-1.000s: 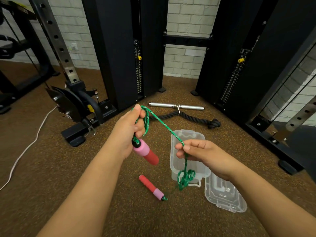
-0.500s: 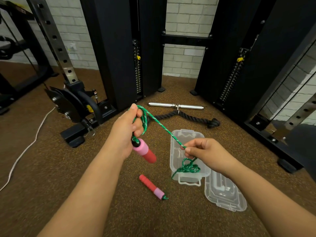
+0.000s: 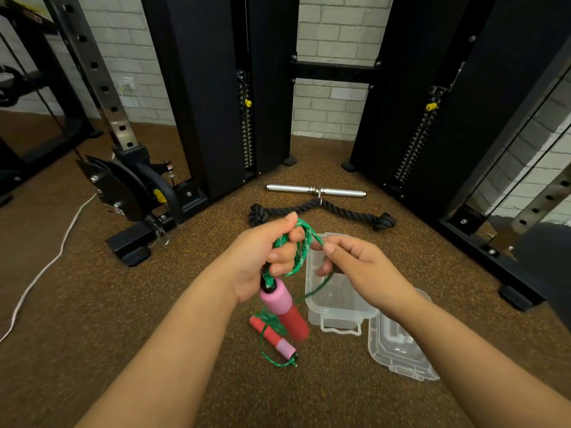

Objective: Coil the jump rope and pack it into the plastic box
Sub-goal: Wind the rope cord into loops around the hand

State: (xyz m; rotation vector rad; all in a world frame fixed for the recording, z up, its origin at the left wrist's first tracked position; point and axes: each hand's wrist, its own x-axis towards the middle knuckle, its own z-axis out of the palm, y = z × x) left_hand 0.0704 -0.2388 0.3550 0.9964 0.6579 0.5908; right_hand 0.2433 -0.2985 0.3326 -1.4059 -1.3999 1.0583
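My left hand [image 3: 262, 257] grips several loops of the green jump rope [image 3: 301, 248], and one pink-and-red handle [image 3: 284, 310] hangs below the fist. Right beside it, my right hand [image 3: 361, 270] pinches the rope between thumb and forefinger. From there the rope runs down to the second handle [image 3: 273, 336], which lies on the floor with a loose loop of rope around it. The clear plastic box [image 3: 336, 304] sits open on the floor under my right hand, its lid [image 3: 398, 350] lying to its right.
A black triceps rope [image 3: 340, 211] and a steel bar [image 3: 315, 190] lie on the brown floor beyond my hands. Black cable-machine towers [image 3: 216, 88] stand behind. A rack base [image 3: 133, 248] and a white cord [image 3: 46, 267] are at the left.
My right hand has moved up and left to meet my left hand, laying another loop over it. The slack rope has slid off the box toward the handle on the floor.
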